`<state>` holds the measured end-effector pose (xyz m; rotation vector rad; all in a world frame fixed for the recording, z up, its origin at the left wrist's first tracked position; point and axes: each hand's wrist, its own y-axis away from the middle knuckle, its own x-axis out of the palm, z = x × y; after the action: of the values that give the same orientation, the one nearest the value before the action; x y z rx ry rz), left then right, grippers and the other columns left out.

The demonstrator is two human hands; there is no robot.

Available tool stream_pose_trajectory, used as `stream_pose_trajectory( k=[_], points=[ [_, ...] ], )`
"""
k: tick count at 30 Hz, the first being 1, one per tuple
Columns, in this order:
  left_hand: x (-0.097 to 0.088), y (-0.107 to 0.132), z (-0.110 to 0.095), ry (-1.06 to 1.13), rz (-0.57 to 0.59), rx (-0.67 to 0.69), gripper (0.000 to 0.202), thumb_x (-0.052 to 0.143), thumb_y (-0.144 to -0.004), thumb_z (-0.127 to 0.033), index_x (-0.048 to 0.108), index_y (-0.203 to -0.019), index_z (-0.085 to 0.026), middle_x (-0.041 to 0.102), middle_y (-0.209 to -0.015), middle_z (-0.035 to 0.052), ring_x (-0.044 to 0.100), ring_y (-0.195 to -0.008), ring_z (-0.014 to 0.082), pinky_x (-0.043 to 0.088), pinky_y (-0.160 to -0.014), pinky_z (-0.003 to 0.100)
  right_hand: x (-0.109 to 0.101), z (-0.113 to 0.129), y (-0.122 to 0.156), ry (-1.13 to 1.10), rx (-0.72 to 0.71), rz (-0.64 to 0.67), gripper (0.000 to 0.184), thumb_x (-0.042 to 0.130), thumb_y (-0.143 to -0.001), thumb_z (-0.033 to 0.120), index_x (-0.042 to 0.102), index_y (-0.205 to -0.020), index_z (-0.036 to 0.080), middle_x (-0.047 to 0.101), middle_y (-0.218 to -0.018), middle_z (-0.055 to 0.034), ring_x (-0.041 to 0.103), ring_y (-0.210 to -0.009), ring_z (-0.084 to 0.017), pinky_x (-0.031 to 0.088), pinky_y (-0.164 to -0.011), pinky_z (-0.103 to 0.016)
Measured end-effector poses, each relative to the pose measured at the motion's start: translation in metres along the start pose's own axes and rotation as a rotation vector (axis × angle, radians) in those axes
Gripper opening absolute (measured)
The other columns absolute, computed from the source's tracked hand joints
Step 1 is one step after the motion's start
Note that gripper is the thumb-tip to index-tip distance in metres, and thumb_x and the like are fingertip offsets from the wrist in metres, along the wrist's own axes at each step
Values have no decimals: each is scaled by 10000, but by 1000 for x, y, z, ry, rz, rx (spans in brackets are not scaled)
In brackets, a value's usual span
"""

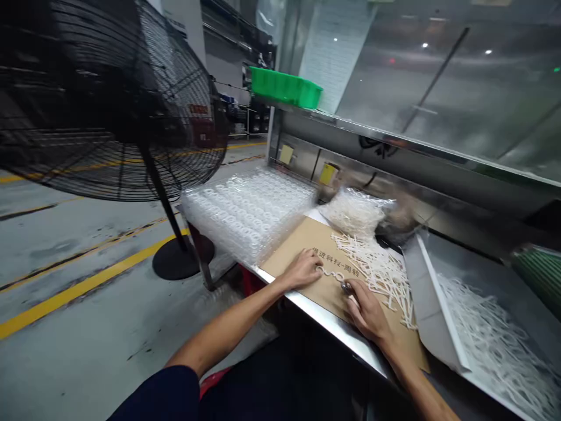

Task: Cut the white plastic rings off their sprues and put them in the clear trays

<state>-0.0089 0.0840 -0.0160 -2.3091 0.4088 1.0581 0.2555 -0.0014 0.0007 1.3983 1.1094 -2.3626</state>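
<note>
Over a cardboard sheet (298,240) with printed characters, my left hand (302,269) is closed with its fingertips at one end of a short white strip of linked rings (333,273). The strip's other end reaches toward my right hand (367,307). That hand is closed around a small dark metal tool (347,286); its tip is next to the strip, and its exact kind is hidden by the fingers. Just beyond the right hand lies a loose pile of thin white plastic sticks (381,266).
Left of the cardboard is a clear plastic tray (249,210) of white rings. A clear bag of white pieces (355,210) lies behind. At right, a white bin (433,304) holds white plastic pieces (491,333). A green bin (284,88) sits above; a large fan (144,117) stands left.
</note>
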Motion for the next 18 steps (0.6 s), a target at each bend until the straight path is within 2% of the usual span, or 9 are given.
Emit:
stream_pose_trajectory(
  k=[12,18],
  points=[
    [0,3,3,-7,-10,-1,365,635,-1012,-387,621,-1305,-169,630,-1332,119,652,-1160,241,585,-993,462,4,2,-1,96,73,31,346,659,-1024,353,639,-1330,193,653,-1351,-114,685,-1125,-260,603,-939,-473],
    [-3,4,-8,-9,17,-29,363,635,-1013,-386,622,-1304,-170,628,-1335,119,650,-1165,242,583,-998,464,2,2,8,105,92,-21,358,665,-1021,350,634,-1338,187,650,-1355,-116,683,-1133,-265,599,-945,-481]
  ],
)
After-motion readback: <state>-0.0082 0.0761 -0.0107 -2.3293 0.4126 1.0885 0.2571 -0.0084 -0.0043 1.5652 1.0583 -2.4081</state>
